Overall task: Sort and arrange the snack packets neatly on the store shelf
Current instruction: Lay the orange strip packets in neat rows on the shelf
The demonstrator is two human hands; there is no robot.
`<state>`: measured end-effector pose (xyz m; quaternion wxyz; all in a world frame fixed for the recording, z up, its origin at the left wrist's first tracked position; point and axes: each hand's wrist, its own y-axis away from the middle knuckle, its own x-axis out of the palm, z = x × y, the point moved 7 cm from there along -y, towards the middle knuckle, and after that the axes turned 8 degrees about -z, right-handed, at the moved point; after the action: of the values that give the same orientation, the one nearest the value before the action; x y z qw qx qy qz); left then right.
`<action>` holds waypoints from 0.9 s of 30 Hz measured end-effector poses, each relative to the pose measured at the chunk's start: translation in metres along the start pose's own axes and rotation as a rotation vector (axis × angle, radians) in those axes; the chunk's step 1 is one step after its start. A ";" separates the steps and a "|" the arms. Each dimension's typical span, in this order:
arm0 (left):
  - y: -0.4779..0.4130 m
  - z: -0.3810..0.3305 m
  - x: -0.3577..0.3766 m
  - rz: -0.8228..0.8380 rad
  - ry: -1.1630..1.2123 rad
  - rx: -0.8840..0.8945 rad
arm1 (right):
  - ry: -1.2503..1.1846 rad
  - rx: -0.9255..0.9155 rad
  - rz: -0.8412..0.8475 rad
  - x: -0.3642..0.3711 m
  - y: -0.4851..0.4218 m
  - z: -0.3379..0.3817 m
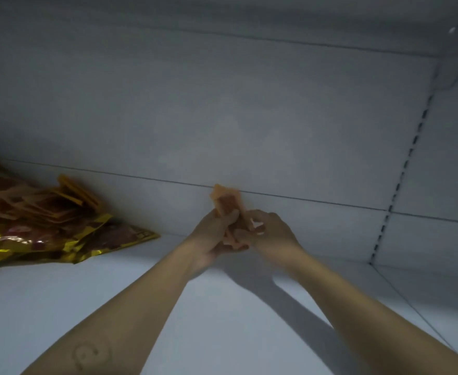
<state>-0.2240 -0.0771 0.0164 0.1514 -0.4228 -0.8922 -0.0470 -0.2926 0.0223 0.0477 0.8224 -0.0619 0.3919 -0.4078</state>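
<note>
A small bundle of orange snack packets [226,203] stands upright near the back of the white shelf [130,288]. My left hand [214,234] grips it from the left, thumb across its front. From the right, my right hand [269,231] holds the same bundle, fingers curled on its edge. The lower part of the bundle is hidden between my hands. At the far left lies a heap of orange packets [41,204] on top of a large gold and red bag [68,242].
The shelf's white back panel [222,117] rises right behind my hands. A slotted upright [403,171] divides off the neighbouring bay at the right. The underside of the upper shelf [222,17] runs overhead.
</note>
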 end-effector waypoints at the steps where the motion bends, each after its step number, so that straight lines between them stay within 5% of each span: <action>1: 0.002 0.006 0.004 0.038 -0.055 0.035 | -0.038 0.055 -0.053 -0.010 0.004 -0.012; 8: 0.022 0.038 0.017 0.280 -0.245 -0.004 | -0.120 0.165 0.001 -0.013 0.020 -0.060; 13: 0.021 0.037 0.018 0.344 -0.225 -0.056 | -0.268 0.184 -0.128 -0.028 0.028 -0.085; 27: 0.020 0.032 0.000 0.094 -0.363 0.190 | -0.263 0.108 -0.159 -0.009 0.044 -0.081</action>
<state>-0.2162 -0.0578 -0.0147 0.0294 -0.4496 -0.8845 0.1212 -0.3253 0.0752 -0.0210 0.8338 -0.1011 0.2522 -0.4805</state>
